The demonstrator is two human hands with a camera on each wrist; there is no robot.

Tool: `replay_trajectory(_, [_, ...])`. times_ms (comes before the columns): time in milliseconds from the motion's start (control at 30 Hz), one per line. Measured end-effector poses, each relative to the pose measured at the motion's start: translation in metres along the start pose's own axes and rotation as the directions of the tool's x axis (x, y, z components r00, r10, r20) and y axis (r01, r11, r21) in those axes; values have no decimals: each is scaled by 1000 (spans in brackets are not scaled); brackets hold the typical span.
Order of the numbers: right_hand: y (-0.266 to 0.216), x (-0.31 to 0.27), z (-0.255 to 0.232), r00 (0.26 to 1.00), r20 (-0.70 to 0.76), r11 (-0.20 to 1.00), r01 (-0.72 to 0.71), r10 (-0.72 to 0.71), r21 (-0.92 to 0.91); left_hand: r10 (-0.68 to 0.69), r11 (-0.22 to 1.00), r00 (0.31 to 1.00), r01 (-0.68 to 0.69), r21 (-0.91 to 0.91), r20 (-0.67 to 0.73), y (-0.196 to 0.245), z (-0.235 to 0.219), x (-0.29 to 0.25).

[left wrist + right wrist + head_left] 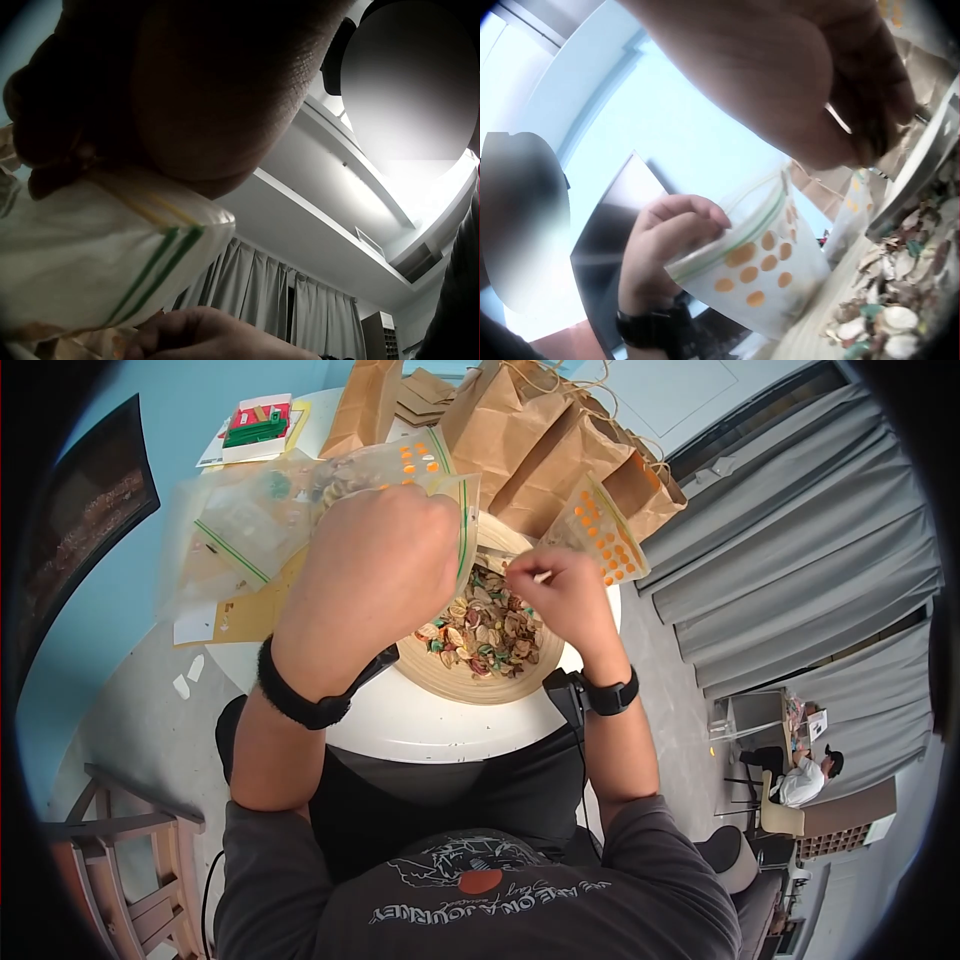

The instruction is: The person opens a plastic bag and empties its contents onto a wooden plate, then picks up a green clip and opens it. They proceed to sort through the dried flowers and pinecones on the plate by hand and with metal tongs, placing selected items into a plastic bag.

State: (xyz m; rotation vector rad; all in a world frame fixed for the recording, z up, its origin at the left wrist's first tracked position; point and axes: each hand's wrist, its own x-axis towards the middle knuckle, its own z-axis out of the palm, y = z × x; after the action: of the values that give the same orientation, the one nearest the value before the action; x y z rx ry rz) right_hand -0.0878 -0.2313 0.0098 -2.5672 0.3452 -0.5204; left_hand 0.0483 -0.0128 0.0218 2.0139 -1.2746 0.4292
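My left hand [375, 565] grips the rim of a frosted zip bag [769, 259] with orange dots and a green seal line. The bag stands tilted at the far left side of a round wooden bowl [430, 678]. Dried potpourri [485, 630] in brown, cream and green lies in the bowl. Over the bowl's right side, my right hand [565, 595] has thumb and fingers pinched together, a small pale piece [541, 576] showing between them. I cannot tell what that piece is. The left wrist view shows the bag's folded edge [180, 225] close below the left hand.
Brown paper bags [520, 435] stand behind the bowl. Another dotted zip bag [603, 535] leans at the right, and more zip bags [240, 530] lie at the left. A green and red box [258, 425] sits at the back of the white table [400, 735]. A person [803, 778] sits far right.
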Motion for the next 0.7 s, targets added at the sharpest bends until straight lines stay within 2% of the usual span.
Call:
replay_trajectory(33, [-9, 3, -3, 993, -120, 995, -10, 22, 102, 7, 1000, 1000, -7, 3, 7, 0, 1, 0])
replay_trajectory(67, [-14, 8, -4, 985, -152, 973, -49, 84, 225, 15, 1000, 1000, -15, 5, 15, -1, 2, 1])
replay_trajectory(100, [-22, 13, -2, 984, -154, 973, -49, 85, 226, 17, 1000, 1000, -17, 6, 16, -1, 2, 1])
replay_trajectory(167, [-41, 23, 5, 957, -291, 881, 129, 10, 456, 17, 1000, 1000, -17, 10, 3, -1, 4, 1])
replay_trajectory(200, [-51, 26, 7, 960, -263, 903, 192, -93, 384, 20, 1000, 1000, -20, 9, 5, 0, 5, 1])
replay_trajectory(233, [-52, 29, 10, 960, -264, 903, 192, -92, 384, 9, 1000, 1000, -9, -23, -15, 0, 6, 1])
replay_trajectory(300, [-55, 33, 16, 979, -160, 897, 185, -130, 402, -13, 999, 999, 11, -50, -36, -1, 4, 0])
replay_trajectory(333, [-50, 32, 14, 964, -224, 936, 206, -144, 287, -6, 999, 1000, 4, -46, -31, -2, 1, 0])
replay_trajectory(367, [-40, 31, 11, 965, -212, 934, 210, -151, 289, -1, 999, 1000, 0, -43, -26, -3, -2, -1])
replay_trajectory(433, [-12, 27, 6, 984, -177, 997, 23, -10, 69, -15, 999, 999, 14, -30, -31, -5, -7, -2])
replay_trajectory(467, [0, 23, 3, 984, -176, 997, 24, -11, 67, -12, 1000, 999, 12, -19, -31, -5, -8, -1])
replay_trajectory(533, [18, 13, 1, 995, 55, 958, -69, 87, -280, -12, 1000, 999, 11, -18, -35, -6, -7, -2])
replay_trajectory(567, [24, 11, 4, 995, 54, 957, -69, 88, -281, -15, 1000, 999, 15, -14, -37, -7, -7, -2])
replay_trajectory(633, [34, 6, 9, 965, 147, 925, -157, 219, -346, -16, 1000, 1000, 16, -8, -22, -6, -7, -2])
replay_trajectory(700, [46, 2, 16, 958, 170, 923, -159, 230, -351, -18, 1000, 1000, 18, 1, -10, -5, -6, -3])
